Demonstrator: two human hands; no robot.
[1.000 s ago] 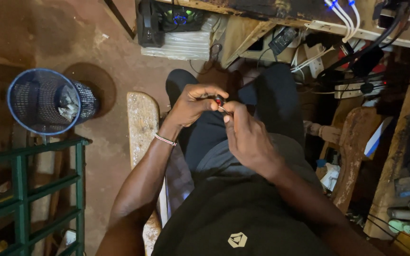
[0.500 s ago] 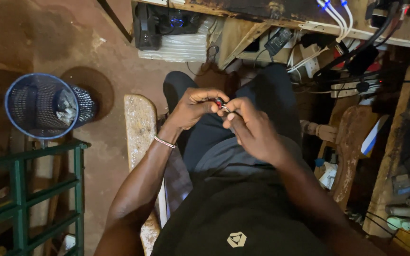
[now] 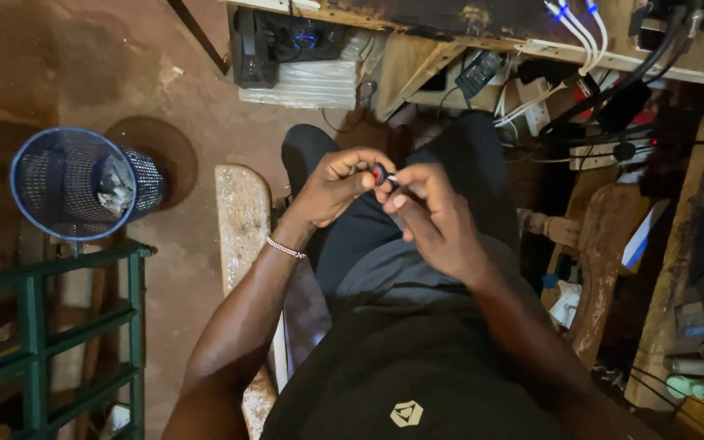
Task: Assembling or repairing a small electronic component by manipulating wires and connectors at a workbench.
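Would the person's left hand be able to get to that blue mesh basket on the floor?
Probably yes: the blue mesh basket stands on open floor on the left hand side, nothing between, though that hand pinches a small red part.

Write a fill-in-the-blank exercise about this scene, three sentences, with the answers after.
1. Both hands meet over the lap and pinch a small ____ part between the left hand and the right hand.
2. The beaded bracelet sits on the ____ wrist.
3. The blue mesh bin stands on the floor beside a ____ metal rack.

Missing words: red; left; green
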